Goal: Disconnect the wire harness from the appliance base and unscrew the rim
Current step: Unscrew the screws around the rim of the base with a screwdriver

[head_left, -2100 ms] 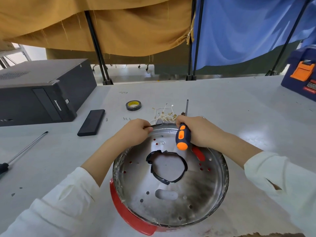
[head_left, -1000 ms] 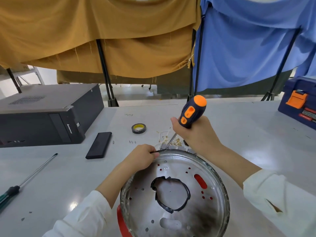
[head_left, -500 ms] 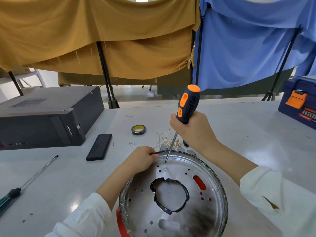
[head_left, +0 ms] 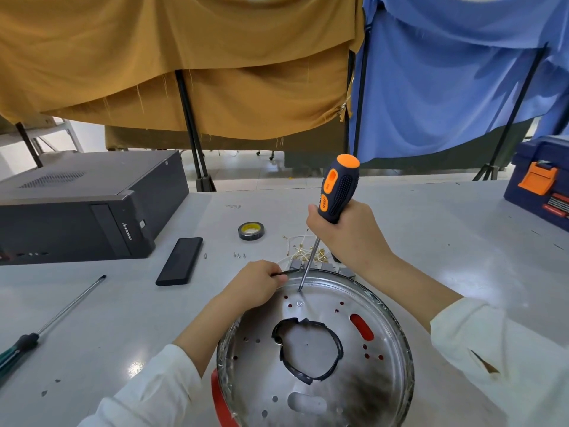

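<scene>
A person's right hand (head_left: 348, 238) is gripping the orange-and-black handle of a screwdriver (head_left: 337, 192), fingers wrapped round it, and is holding the tool nearly upright. Its thin metal shaft is slanting down and left, with the tip touching the far inner edge of a round metal appliance base (head_left: 314, 349), just inside its rim (head_left: 389, 306). The left hand (head_left: 257, 286) is curling over the far left side of that rim and pinching a thin dark strip (head_left: 284, 273) that is running along the edge. Both arms are wearing white sleeves.

The base is lying at the near edge of a pale grey table (head_left: 123, 318), showing a large dark-edged hole in its middle, small holes around it, and a red casing (head_left: 220, 402) underneath. Just beyond the rim, a tangle of pale wires (head_left: 304, 252) with brass terminals is lying on the table beside small grey blocks.

Farther out are sitting a roll of tape (head_left: 251, 231), a few loose screws (head_left: 239, 255), a flat black bar (head_left: 180, 261), a long second screwdriver (head_left: 46, 325) at the left, a black computer case (head_left: 83, 204), and a blue toolbox (head_left: 542, 183) at the far right
</scene>
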The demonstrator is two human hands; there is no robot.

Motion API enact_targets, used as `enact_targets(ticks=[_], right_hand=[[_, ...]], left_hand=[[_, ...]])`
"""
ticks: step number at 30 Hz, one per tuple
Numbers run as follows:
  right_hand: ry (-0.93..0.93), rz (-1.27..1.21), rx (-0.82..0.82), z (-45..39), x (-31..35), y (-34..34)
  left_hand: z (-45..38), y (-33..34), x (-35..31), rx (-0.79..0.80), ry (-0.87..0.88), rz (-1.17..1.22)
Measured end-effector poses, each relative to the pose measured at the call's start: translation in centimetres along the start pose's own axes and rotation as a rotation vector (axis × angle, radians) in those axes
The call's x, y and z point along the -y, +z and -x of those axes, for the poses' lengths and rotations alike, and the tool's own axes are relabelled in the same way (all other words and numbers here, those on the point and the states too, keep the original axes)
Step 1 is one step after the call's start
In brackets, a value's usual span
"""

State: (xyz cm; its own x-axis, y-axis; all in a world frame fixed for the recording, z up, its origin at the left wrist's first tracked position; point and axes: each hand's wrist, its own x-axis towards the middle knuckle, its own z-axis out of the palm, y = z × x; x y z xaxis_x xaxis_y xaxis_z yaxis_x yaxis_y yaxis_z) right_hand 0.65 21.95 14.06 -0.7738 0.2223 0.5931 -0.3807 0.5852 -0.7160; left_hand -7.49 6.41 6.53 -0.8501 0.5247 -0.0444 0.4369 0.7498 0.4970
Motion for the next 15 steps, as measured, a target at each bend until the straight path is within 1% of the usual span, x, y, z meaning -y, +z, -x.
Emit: enact_targets(ticks=[15], right_hand=[[-0.013, 0.005, 0.002, 0.10, -0.07, 0.14]], left_hand=[[0.12, 0.02, -0.12, -0.009, 0.009, -0.005]])
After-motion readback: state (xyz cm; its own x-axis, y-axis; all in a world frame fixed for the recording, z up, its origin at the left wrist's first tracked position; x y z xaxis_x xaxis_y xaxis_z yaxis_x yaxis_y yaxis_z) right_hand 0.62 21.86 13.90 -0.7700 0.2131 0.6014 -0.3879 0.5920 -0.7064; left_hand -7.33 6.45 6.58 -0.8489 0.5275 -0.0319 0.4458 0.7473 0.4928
